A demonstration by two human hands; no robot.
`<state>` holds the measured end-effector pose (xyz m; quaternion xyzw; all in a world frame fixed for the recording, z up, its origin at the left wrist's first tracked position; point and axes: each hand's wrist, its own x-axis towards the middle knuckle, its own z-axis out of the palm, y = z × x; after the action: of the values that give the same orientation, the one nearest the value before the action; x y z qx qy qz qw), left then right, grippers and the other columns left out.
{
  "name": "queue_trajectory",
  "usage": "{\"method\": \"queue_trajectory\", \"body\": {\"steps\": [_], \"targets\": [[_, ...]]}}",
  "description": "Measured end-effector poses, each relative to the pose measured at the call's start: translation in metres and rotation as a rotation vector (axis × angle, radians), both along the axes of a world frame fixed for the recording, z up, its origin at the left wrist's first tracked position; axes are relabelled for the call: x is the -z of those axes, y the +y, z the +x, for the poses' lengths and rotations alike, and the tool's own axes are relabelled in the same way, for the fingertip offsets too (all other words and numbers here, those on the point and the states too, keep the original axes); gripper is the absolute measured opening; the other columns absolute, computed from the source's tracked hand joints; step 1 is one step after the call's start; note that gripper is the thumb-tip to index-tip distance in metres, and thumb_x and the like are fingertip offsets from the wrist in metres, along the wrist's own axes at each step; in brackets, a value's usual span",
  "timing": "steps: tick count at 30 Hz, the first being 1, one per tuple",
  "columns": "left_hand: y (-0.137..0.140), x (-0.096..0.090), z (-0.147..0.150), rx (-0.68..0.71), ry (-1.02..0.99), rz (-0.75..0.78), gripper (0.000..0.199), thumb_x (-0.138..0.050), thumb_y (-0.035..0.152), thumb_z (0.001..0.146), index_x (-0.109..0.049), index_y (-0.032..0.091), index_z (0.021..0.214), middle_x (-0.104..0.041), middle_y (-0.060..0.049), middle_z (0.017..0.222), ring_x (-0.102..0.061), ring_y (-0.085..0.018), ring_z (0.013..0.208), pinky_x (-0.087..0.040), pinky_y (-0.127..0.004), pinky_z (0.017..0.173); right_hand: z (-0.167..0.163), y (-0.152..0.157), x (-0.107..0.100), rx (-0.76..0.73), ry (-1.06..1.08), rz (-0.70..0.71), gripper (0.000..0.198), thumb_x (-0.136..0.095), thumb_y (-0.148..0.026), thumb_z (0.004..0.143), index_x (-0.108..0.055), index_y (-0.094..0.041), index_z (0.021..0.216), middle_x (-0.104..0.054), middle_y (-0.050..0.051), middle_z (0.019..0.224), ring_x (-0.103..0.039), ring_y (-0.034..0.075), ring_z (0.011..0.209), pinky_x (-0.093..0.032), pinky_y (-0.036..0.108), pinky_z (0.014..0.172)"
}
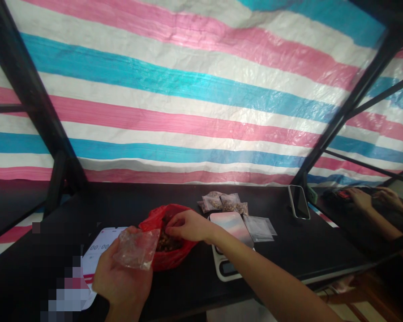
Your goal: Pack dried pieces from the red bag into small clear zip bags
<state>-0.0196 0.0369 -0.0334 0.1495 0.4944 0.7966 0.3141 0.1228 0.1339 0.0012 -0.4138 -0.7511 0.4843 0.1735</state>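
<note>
A red bag (169,250) of brown nuts or seeds sits open near the front edge of a black table (322,250), a little left of centre. The person's right hand (188,226) reaches into its mouth, fingers pinched together on the contents. The left hand (121,275), nearer and to the left, grips a small clear pouch (136,248) by its lower part, holding it just beside the bag; the pouch looks empty.

Just right of the bag stands a small kitchen scale (230,243) with a bare pale platform. Beyond it, farther back, lie a few filled pouches (223,201) in a loose cluster, and to the right of the scale a few flat empty pouches (260,228). A phone (102,250) showing a timer of zeros lies flat at the near left, and a second phone (298,201) stands propped at the far right.

Judging from this, a few pouches are done, the one in hand is not yet filled, and several remain, with plenty left in the bag.

At the far right, another person's hands (372,199) rest on a separate table. A pink, blue and white striped tarp (188,89) hangs behind.
</note>
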Motion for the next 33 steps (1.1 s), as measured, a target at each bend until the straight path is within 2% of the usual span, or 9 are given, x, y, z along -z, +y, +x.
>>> {"method": "queue_trajectory", "body": {"steps": [3, 9, 12, 15, 20, 25, 28, 33], "targets": [[0.001, -0.007, 0.005, -0.023, -0.086, 0.034, 0.02, -0.054, 0.037, 0.092, -0.065, 0.027, 0.08, -0.074, -0.002, 0.083, -0.074, -0.028, 0.098, -0.063, -0.044, 0.089, 0.004, 0.0, 0.002, 0.012, 0.018, -0.057, 0.01, -0.075, -0.02, 0.095, -0.084, -0.017, 0.09, -0.075, -0.001, 0.077, -0.065, 0.011, 0.068, -0.049, 0.018, 0.063], [-0.003, -0.019, 0.009, 0.031, -0.052, 0.071, 0.025, -0.047, 0.037, 0.098, -0.063, 0.028, 0.082, -0.068, 0.002, 0.078, -0.07, -0.027, 0.087, -0.061, -0.045, 0.086, 0.006, -0.007, -0.009, 0.013, 0.015, -0.108, 0.014, -0.071, -0.021, 0.099, -0.084, -0.017, 0.1, -0.079, 0.002, 0.082, -0.07, 0.013, 0.068, -0.056, 0.021, 0.068], [-0.004, -0.02, 0.008, 0.046, -0.06, 0.082, 0.023, -0.049, 0.036, 0.098, -0.063, 0.028, 0.082, -0.065, 0.003, 0.075, -0.067, -0.024, 0.081, -0.06, -0.042, 0.082, 0.008, -0.007, -0.013, 0.063, -0.037, -0.022, 0.013, -0.072, -0.02, 0.098, -0.084, -0.017, 0.102, -0.081, 0.003, 0.088, -0.071, 0.014, 0.075, -0.054, 0.021, 0.069], [-0.003, -0.019, 0.006, 0.037, -0.096, 0.095, 0.022, -0.049, 0.033, 0.097, -0.064, 0.028, 0.082, -0.065, 0.003, 0.076, -0.064, -0.022, 0.08, -0.059, -0.039, 0.082, 0.011, -0.006, -0.015, 0.152, -0.13, 0.124, 0.012, -0.073, -0.019, 0.096, -0.083, -0.016, 0.102, -0.083, 0.006, 0.095, -0.074, 0.018, 0.084, -0.053, 0.024, 0.073], [-0.001, -0.015, 0.0, 0.001, -0.165, 0.103, 0.019, -0.053, 0.033, 0.092, -0.065, 0.029, 0.078, -0.064, 0.001, 0.074, -0.063, -0.022, 0.077, -0.058, -0.039, 0.08, 0.006, -0.013, -0.014, 0.201, -0.274, 0.354, 0.012, -0.076, -0.016, 0.092, -0.08, -0.018, 0.102, -0.081, 0.01, 0.111, -0.073, 0.025, 0.108, -0.052, 0.033, 0.096], [0.001, -0.016, 0.0, -0.021, -0.26, 0.078, 0.016, -0.057, 0.03, 0.087, -0.067, 0.029, 0.074, -0.064, 0.0, 0.07, -0.063, -0.021, 0.074, -0.059, -0.039, 0.079, -0.006, -0.017, -0.015, 0.26, -0.377, 0.46, 0.027, -0.068, -0.02, 0.099, -0.073, -0.013, 0.125, -0.067, 0.023, 0.14, -0.064, 0.032, 0.13, -0.049, 0.042, 0.107], [0.003, -0.017, 0.002, 0.007, -0.312, 0.079, 0.014, -0.059, 0.029, 0.087, -0.068, 0.027, 0.076, -0.066, 0.001, 0.073, -0.064, -0.019, 0.075, -0.06, -0.034, 0.08, -0.011, -0.014, -0.015, 0.213, -0.388, 0.466, 0.024, -0.069, -0.021, 0.099, -0.075, -0.011, 0.12, -0.07, 0.024, 0.134, -0.068, 0.032, 0.124, -0.051, 0.041, 0.103], [0.013, -0.009, 0.0, -0.032, -0.399, 0.065, 0.013, -0.059, 0.029, 0.081, -0.071, 0.024, 0.08, -0.07, -0.001, 0.077, -0.068, -0.017, 0.075, -0.061, -0.029, 0.072, -0.015, -0.012, -0.015, 0.056, -0.32, 0.437, 0.01, -0.078, -0.021, 0.093, -0.08, -0.016, 0.101, -0.082, 0.012, 0.112, -0.075, 0.025, 0.106, -0.052, 0.029, 0.087]]}}
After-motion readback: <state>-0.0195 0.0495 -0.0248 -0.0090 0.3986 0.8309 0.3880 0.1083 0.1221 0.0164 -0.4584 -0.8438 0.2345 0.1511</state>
